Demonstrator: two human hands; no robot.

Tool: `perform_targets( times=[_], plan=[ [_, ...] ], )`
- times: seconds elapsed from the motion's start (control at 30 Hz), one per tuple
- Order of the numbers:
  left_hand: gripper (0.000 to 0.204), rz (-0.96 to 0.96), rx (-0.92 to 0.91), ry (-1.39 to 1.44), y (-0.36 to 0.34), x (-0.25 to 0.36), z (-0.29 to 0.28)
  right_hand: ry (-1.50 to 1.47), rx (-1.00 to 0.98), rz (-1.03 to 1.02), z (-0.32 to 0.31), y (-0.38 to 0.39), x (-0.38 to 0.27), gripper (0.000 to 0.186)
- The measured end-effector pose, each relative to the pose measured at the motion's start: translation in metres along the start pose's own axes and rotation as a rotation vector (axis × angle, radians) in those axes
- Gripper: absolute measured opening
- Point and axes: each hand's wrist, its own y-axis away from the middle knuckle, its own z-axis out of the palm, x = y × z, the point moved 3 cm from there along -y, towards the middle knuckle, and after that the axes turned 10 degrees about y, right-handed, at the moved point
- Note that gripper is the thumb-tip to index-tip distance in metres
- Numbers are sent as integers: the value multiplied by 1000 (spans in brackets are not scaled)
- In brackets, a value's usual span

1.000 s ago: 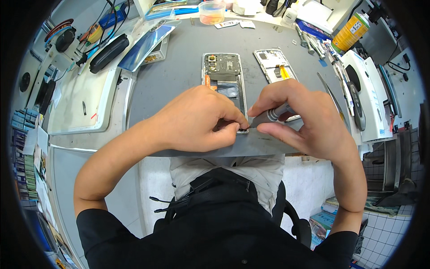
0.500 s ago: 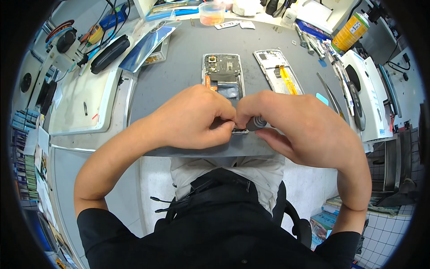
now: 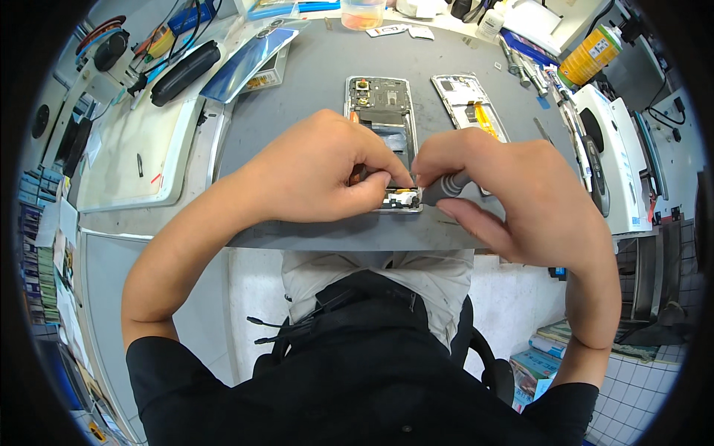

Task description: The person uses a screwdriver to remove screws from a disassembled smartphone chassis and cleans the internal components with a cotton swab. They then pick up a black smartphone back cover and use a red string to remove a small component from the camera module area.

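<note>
An opened phone (image 3: 390, 97) lies upright before me on the grey mat, its circuit board and two camera modules showing at the far end. My left hand (image 3: 320, 175) covers its left side with curled fingers, the index fingertip and thumb bent in over its lower part. My right hand (image 3: 520, 197) grips a grey screwdriver (image 3: 446, 188) with a ribbed handle between thumb and fingers, low over the phone's lower right edge. The screwdriver's tip cannot be made out. To the right lies a second phone frame (image 3: 460, 89) with a yellow flex cable, partly hidden by my right hand.
A blue phone back cover (image 3: 249, 67) leans on a small box at the left, near a black case (image 3: 186, 73) and a white tray (image 3: 111, 192). A plastic cup (image 3: 362, 15) stands at the back. Pens, tweezers and a yellow spray can (image 3: 591, 56) are at the right.
My left index finger has straightened away from the thumb, uncovering the phone's lower end. My right hand and the screwdriver have shifted slightly right. The whole view has also shifted slightly.
</note>
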Motion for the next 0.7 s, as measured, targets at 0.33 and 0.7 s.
perform_targets(
  times=[0.33, 0.7],
  plan=[
    [23, 62, 17, -43, -1, 0, -4, 126, 38, -14, -1, -1, -4, 48],
    [23, 15, 125, -83, -4, -5, -21, 240, -130, 80, -8, -3, -6, 48]
  ],
)
